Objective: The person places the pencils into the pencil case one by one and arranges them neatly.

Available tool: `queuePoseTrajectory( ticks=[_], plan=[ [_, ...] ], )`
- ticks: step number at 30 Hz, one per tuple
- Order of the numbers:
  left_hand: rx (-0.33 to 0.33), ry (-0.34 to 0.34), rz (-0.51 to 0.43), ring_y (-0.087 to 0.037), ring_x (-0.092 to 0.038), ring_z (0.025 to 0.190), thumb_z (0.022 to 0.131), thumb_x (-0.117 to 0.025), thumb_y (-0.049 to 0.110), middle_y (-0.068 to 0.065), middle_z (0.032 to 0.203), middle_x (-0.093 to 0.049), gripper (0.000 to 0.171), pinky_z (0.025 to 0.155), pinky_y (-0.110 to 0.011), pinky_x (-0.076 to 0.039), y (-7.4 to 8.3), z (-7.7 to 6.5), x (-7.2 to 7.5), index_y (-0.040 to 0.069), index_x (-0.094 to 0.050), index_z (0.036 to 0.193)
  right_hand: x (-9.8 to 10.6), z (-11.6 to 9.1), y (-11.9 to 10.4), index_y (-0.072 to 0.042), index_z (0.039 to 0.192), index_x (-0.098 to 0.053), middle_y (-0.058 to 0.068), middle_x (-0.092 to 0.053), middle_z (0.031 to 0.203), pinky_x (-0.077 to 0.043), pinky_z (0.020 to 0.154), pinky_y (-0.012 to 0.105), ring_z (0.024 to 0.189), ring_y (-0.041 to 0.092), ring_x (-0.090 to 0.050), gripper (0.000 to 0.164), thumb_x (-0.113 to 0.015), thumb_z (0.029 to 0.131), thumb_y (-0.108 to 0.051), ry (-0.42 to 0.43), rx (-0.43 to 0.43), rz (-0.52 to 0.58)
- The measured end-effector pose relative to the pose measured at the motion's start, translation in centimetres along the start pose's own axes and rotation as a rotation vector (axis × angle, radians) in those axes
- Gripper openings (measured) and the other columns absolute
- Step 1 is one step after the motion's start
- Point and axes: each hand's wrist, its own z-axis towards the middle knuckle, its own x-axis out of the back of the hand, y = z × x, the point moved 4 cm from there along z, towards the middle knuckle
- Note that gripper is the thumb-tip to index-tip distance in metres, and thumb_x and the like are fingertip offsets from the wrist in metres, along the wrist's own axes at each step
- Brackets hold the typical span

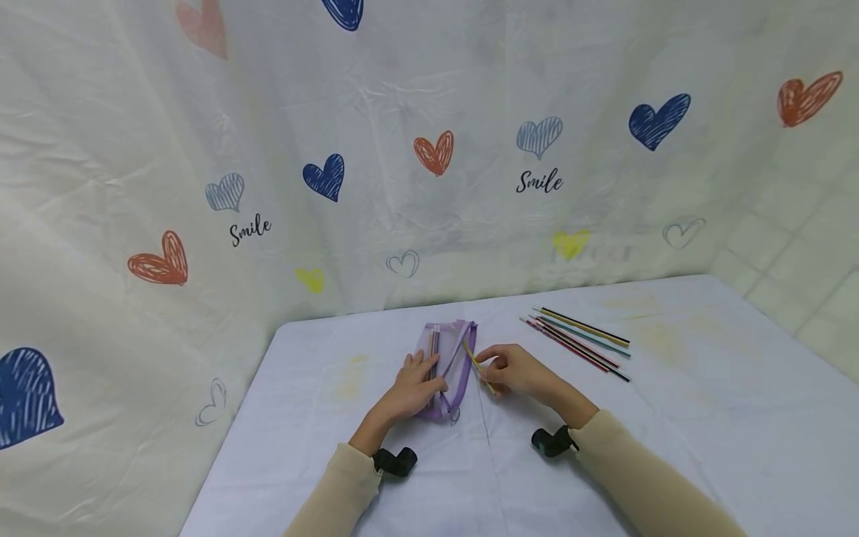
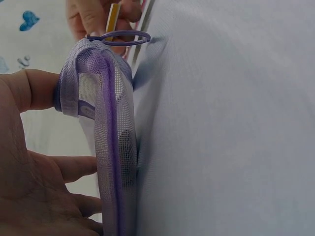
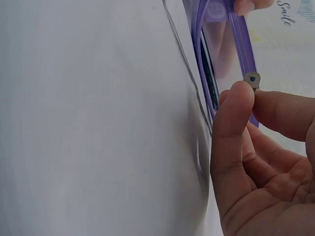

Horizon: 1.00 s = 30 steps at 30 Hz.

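Observation:
A purple mesh zip pencil pouch [image 1: 461,384] lies on the white-covered table with several pencils [image 1: 434,343] inside it. My left hand [image 1: 408,388] rests spread over the pouch, its fingers straight on the mesh and its thumb against the zipper edge of the mouth. Between thumb and fingertips, my right hand [image 1: 513,371] pinches a yellow pencil [image 1: 473,359], slanted with its far end at the pouch's open mouth. In the right wrist view the pencil's near end [image 3: 252,80] pokes out between the fingertips. A purple zipper-pull loop [image 2: 120,37] sticks out from the pouch's corner.
Several striped pencils [image 1: 582,341] lie loosely side by side on the table, right of the pouch. Behind the table hangs a white curtain [image 1: 376,224] printed with hearts. Each wrist carries a small black camera [image 1: 396,462].

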Motion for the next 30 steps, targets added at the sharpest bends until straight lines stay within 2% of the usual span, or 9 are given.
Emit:
queuePoseTrajectory(
  ticks=[5, 16, 25, 30],
  plan=[
    [0.001, 0.004, -0.007, -0.048, 0.001, 0.158, 0.084, -0.057, 0.040, -0.027, 0.169, -0.013, 0.083, 0.124, -0.067, -0.005, 0.1, -0.1, 0.1, 0.009, -0.038, 0.159, -0.9, 0.3, -0.3, 0.003, 0.131, -0.060, 0.005, -0.068, 0.077, -0.048, 0.061, 0.029, 0.060, 0.013, -0.058, 0.037, -0.065, 0.097, -0.010, 0.006, -0.030, 0.040],
    [0.013, 0.007, -0.016, -0.047, 0.001, 0.158, 0.085, -0.057, 0.037, -0.026, 0.170, -0.013, 0.081, 0.124, -0.068, -0.004, 0.3, -0.1, 0.0, 0.008, -0.038, 0.159, -2.3, 0.9, -0.5, 0.007, 0.130, -0.054, 0.005, -0.071, 0.081, -0.056, 0.063, 0.027, 0.061, 0.012, -0.062, 0.036, -0.063, 0.097, -0.005, -0.005, -0.071, 0.196],
    [0.016, -0.001, -0.020, -0.047, 0.002, 0.158, 0.085, -0.059, 0.040, -0.025, 0.170, -0.012, 0.083, 0.123, -0.069, -0.005, 0.5, -0.1, -0.1, 0.010, -0.037, 0.159, -3.4, 1.1, -0.8, 0.005, 0.127, -0.052, 0.002, -0.068, 0.075, -0.056, 0.061, 0.026, 0.061, 0.012, -0.062, 0.035, -0.065, 0.096, -0.003, 0.010, -0.091, 0.237],
    [0.019, 0.004, -0.018, -0.046, 0.001, 0.158, 0.085, -0.058, 0.039, -0.024, 0.170, -0.013, 0.082, 0.124, -0.068, -0.005, 0.3, -0.1, -0.1, 0.011, -0.037, 0.159, -4.0, 1.3, -1.0, 0.007, 0.125, -0.052, 0.002, -0.068, 0.074, -0.056, 0.059, 0.026, 0.058, 0.012, -0.061, 0.037, -0.067, 0.093, -0.002, 0.021, -0.072, 0.234]
  ],
)
